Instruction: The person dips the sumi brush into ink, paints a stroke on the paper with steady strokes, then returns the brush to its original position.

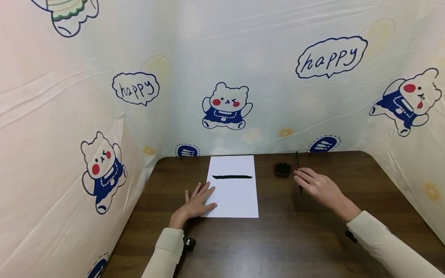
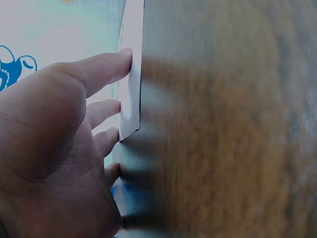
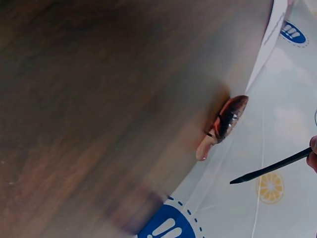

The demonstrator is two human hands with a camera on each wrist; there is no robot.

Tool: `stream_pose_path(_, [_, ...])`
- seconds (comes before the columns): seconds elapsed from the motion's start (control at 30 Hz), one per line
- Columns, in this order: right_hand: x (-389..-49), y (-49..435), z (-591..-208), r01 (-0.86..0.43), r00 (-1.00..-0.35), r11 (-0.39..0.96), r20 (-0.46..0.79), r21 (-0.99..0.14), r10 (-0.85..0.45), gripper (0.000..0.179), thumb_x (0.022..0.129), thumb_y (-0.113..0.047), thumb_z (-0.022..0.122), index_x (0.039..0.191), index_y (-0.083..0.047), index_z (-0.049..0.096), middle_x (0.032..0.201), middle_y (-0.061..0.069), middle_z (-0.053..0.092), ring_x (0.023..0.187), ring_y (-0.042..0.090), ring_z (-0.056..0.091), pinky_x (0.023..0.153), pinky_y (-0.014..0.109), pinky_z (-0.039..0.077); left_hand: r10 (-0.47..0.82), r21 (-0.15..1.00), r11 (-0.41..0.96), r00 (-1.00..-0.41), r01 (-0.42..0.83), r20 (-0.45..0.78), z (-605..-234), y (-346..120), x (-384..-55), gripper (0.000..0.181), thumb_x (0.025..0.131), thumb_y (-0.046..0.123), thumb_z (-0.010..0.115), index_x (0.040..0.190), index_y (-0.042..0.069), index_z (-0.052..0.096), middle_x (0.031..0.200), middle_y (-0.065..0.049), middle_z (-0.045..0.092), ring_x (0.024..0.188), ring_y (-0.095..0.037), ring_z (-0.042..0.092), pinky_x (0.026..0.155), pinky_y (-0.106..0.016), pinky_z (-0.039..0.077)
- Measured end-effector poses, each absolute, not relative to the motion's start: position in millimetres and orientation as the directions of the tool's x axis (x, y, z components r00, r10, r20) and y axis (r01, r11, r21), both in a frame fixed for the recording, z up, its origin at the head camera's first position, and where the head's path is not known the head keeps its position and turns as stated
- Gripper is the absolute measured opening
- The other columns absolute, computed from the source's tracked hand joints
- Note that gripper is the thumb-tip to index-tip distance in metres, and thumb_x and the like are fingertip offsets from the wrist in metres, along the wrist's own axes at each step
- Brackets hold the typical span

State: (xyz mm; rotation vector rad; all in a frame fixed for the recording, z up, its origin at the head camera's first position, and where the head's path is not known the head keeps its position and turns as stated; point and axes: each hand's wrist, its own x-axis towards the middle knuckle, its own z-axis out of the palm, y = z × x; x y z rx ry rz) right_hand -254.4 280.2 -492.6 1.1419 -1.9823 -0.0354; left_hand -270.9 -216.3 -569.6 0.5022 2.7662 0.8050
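A white sheet of paper (image 1: 233, 199) lies on the table with one thick black horizontal stroke (image 1: 232, 177) across its upper part. My left hand (image 1: 195, 204) rests with spread fingers on the sheet's lower left edge; in the left wrist view the thumb (image 2: 111, 69) and some fingertips press on the paper (image 2: 131, 94). To the right of the sheet, my right hand (image 1: 318, 187) pinches a slim dark writing brush (image 1: 296, 158). Just left of that hand stands a small dark ink dish (image 1: 282, 170). The right wrist view shows the brush (image 3: 272, 168) tapering to a point, apart from the dish (image 3: 230, 119).
The brown wooden table (image 1: 278, 243) ends at a pale printed curtain (image 1: 271, 77) with cartoon bears, which hangs behind it and on both sides. A small black device (image 1: 189, 244) is strapped at the left wrist, another (image 1: 351, 236) at the right.
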Motion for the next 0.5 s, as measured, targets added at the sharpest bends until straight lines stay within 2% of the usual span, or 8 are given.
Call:
stream_pose_path(0.3, [-251,277,-505,-0.677,-0.216,0.547,0.577,0.493,-0.787,0.063,0.116,0.001,0.016,0.104,0.001,0.078,0.109,0.019,0.079,0.099,0.033,0.075,0.062,0.034,0.063,0.368,0.541,0.806,-0.919,0.239,-0.143,-567,-216,-270,0.080,0.101,0.056,0.064,0.169,0.027,0.034,0.181,0.000,0.011,0.168,-0.037,-0.006,0.118,-0.078,-0.020])
stream_pose_path(0.5, [-248,275,-513,-0.677,-0.249,0.546,0.544,0.494,-0.801,0.070,0.115,0.000,0.011,0.103,0.000,0.080,0.108,0.019,0.080,0.098,0.033,0.076,0.063,0.035,0.064,0.364,0.544,0.808,-0.917,0.226,-0.160,-567,-216,-271,0.079,0.101,0.058,0.063,0.169,0.030,0.032,0.181,0.003,0.009,0.168,-0.035,-0.008,0.119,-0.078,-0.021])
